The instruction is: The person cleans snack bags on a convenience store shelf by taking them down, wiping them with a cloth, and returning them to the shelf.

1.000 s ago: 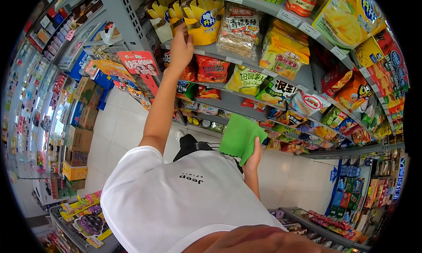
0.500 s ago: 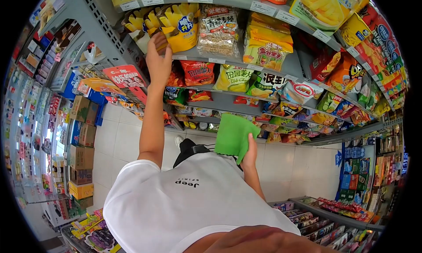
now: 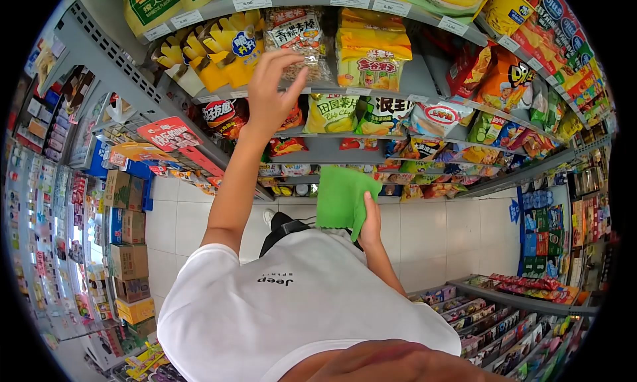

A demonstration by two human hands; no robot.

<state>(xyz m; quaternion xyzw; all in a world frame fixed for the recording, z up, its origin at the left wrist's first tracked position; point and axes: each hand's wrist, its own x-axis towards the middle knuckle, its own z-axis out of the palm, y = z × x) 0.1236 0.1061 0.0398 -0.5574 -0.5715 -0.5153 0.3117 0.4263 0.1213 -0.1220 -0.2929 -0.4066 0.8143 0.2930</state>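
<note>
My left hand (image 3: 273, 93) is raised at the shelf with its fingers apart and nothing in it. Its fingertips are in front of a clear bag of grain snack sticks (image 3: 296, 42); whether they touch it I cannot tell. Left of that hand stand several yellow fries-shaped snack packs (image 3: 232, 50). On its right sits a yellow snack bag (image 3: 373, 54). Low in front of my body, my right hand (image 3: 371, 224) grips a green cloth (image 3: 344, 197), which hangs partly folded, the thumb showing on its near side.
Shelves (image 3: 424, 83) curve across the front with bagged snacks on several levels. A perforated grey shelf post (image 3: 126, 63) and a red hanging sign (image 3: 170, 134) stand at left. Cardboard boxes (image 3: 129, 260) are stacked farther left. Behind me on the right is another packed rack (image 3: 478, 316).
My left hand has moved right, from the yellow fries-shaped packs to the front of the grain snack bag. The green cloth remains in my right hand. My view has shifted slightly.
</note>
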